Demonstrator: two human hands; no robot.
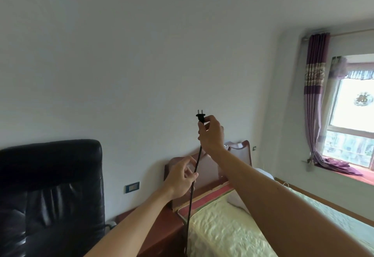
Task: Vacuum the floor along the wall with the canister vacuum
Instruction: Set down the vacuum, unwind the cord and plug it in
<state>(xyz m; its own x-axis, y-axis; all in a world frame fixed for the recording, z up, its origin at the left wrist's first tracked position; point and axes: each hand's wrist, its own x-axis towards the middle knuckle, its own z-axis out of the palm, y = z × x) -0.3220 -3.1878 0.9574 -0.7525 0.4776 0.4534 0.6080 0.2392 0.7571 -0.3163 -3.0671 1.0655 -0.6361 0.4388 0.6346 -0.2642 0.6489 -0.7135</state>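
Note:
My right hand point(211, 133) is raised in front of the white wall, pinching a black two-pin plug point(200, 116) with its pins pointing up. From the plug a black power cord point(191, 192) hangs down and runs out of the bottom of the frame. My left hand point(181, 177) is lower, fingers loosely curled around the cord at about headboard height. The canister vacuum itself is out of view, and so is the floor.
A black leather office chair point(50, 192) fills the lower left. A dark wall socket plate point(132, 187) sits beside it. A bed point(222, 226) with a reddish headboard point(208, 167) and a nightstand point(162, 222) lie below. A window point(352, 127) with purple curtains point(314, 102) is at the right.

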